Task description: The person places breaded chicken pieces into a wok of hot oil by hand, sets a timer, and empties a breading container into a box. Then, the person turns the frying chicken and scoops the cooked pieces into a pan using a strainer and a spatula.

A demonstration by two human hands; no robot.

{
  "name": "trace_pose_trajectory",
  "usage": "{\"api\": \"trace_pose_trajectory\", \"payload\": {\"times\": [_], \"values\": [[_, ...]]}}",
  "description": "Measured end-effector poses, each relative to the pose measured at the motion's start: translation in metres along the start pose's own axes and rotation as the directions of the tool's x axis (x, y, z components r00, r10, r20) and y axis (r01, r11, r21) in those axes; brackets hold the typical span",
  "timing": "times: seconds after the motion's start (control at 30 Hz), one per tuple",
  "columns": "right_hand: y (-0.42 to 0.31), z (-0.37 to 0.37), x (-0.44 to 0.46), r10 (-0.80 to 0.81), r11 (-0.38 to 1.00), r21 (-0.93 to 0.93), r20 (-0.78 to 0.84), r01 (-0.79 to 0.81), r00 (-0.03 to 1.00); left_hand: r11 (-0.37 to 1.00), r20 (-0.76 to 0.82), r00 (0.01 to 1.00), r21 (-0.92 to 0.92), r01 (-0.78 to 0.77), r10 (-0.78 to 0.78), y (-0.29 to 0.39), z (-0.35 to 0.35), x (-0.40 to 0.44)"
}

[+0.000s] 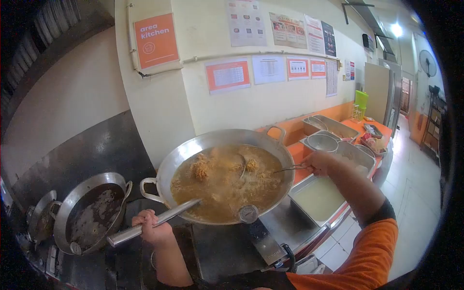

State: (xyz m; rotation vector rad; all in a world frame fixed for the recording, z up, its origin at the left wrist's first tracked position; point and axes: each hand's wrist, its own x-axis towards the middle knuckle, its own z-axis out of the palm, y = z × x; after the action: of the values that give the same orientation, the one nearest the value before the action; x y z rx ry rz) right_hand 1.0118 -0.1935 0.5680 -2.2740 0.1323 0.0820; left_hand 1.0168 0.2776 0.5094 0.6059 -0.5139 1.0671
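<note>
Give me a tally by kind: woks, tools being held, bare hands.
Woks: 3 (large wok, dark-liquid wok, partly visible far-left wok)
Held tools: 2 (thick-handled tool, thin-handled tool)
Bare hands: 2 (left hand, right hand)
Total: 7
</note>
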Motion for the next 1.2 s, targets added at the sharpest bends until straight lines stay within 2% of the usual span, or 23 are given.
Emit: {"api": "trace_pose_trajectory", "payload": {"times": [0.03, 0.07, 0.13, 0.2, 0.23, 0.3, 0.37, 0.4, 0.47, 0.5, 0.57, 0.6, 0.63, 0.7, 0.77, 0.8, 0.83, 0.9, 0.93, 1.0, 1.07, 1.13, 1.2], "values": [[-0.001, 0.003, 0.002, -0.091, 0.957, -0.269, 0.063, 0.105, 0.994, 0.999, 0.023, 0.999, 0.008, -0.033, 0.033, -0.002, 0.001, -0.002], [-0.001, 0.007, 0.003, -0.180, 0.833, -0.507, 0.126, 0.219, 0.976, 0.998, 0.046, 0.997, 0.018, -0.065, 0.065, -0.005, 0.003, -0.004], [-0.012, 0.024, 0.017, -0.124, 0.350, -0.878, 0.302, 0.326, 0.945, 0.994, 0.103, 0.989, 0.038, -0.106, 0.101, -0.007, 0.008, -0.007], [-0.016, 0.039, 0.026, -0.307, 0.132, -0.882, 0.397, 0.452, 0.865, 0.990, 0.168, 0.979, 0.057, -0.128, 0.117, -0.008, 0.014, -0.007], [-0.015, 0.045, 0.030, -0.386, 0.009, -0.871, 0.450, 0.491, 0.805, 0.993, 0.137, 0.986, 0.056, -0.106, 0.097, -0.007, 0.017, -0.005], [-0.007, 0.057, 0.041, -0.412, 0.572, -0.706, 0.192, 0.417, 0.891, 0.997, 0.073, 0.995, 0.051, -0.066, 0.062, -0.003, 0.021, 0.001], [0.021, 0.069, 0.072, -0.370, 0.785, -0.502, 0.090, 0.363, 0.925, 0.995, 0.088, 0.993, 0.060, -0.078, 0.073, 0.000, 0.019, 0.005], [0.053, 0.069, 0.100, -0.374, 0.784, -0.493, 0.110, 0.378, 0.921, 0.994, 0.095, 0.992, 0.066, -0.086, 0.080, 0.001, 0.016, 0.007], [0.049, 0.062, 0.100, -0.403, 0.707, -0.558, 0.189, 0.435, 0.896, 0.996, 0.116, 0.991, 0.045, -0.078, 0.072, 0.002, 0.005, 0.012], [0.020, 0.053, 0.064, -0.417, 0.623, -0.622, 0.248, 0.474, 0.874, 0.997, 0.126, 0.990, 0.036, -0.071, 0.065, 0.003, 0.000, 0.014], [-0.016, 0.052, 0.021, -0.239, 0.925, -0.281, 0.097, 0.257, 0.966, 0.987, 0.133, 0.984, 0.093, -0.131, 0.119, 0.009, -0.001, 0.018], [-0.023, 0.053, 0.013, 0.051, 0.970, 0.231, 0.098, -0.073, 0.994, 0.982, 0.117, 0.981, 0.090, -0.166, 0.155, 0.011, 0.001, 0.020], [-0.030, 0.055, 0.005, 0.337, 0.649, 0.698, 0.091, -0.302, 0.937, 0.976, 0.099, 0.977, 0.088, -0.199, 0.190, 0.013, 0.002, 0.020], [-0.027, 0.049, -0.005, 0.215, 0.880, 0.429, 0.028, -0.206, 0.976, 0.966, 0.168, 0.970, 0.161, -0.203, 0.176, 0.016, -0.004, 0.021], [-0.026, 0.040, -0.007, -0.035, 0.997, -0.063, 0.048, 0.038, 0.998, 0.962, 0.211, 0.961, 0.166, -0.218, 0.181, 0.018, -0.002, 0.021], [-0.027, 0.036, -0.008, -0.179, 0.923, -0.330, 0.084, 0.197, 0.980, 0.962, 0.203, 0.961, 0.158, -0.221, 0.187, 0.017, -0.001, 0.019], [-0.031, 0.034, -0.007, -0.304, 0.774, -0.543, 0.133, 0.325, 0.944, 0.963, 0.195, 0.961, 0.151, -0.225, 0.194, 0.016, 0.001, 0.016], [-0.036, 0.032, -0.001, -0.458, 0.486, -0.759, 0.199, 0.432, 0.866, 0.959, 0.194, 0.960, 0.161, -0.234, 0.201, 0.016, 0.003, 0.010], [-0.038, 0.033, 0.003, -0.518, 0.363, -0.816, 0.224, 0.449, 0.825, 0.955, 0.202, 0.958, 0.176, -0.238, 0.202, 0.015, 0.003, 0.009], [-0.044, 0.036, 0.010, -0.472, 0.305, -0.889, 0.169, 0.340, 0.865, 0.951, 0.206, 0.958, 0.198, -0.239, 0.198, 0.015, 0.002, 0.005], [-0.046, 0.035, 0.016, -0.480, 0.123, -0.951, 0.194, 0.284, 0.855, 0.950, 0.195, 0.962, 0.208, -0.231, 0.191, 0.014, 0.000, 0.003], [-0.044, 0.029, 0.017, -0.504, -0.184, -0.946, 0.322, 0.265, 0.801, 0.958, 0.149, 0.969, 0.178, -0.224, 0.198, 0.013, 0.003, 0.001], [-0.037, 0.032, 0.012, -0.541, 0.007, -0.976, 0.180, 0.219, 0.821, 0.967, 0.116, 0.975, 0.149, -0.204, 0.188, 0.012, 0.002, 0.002]]}}
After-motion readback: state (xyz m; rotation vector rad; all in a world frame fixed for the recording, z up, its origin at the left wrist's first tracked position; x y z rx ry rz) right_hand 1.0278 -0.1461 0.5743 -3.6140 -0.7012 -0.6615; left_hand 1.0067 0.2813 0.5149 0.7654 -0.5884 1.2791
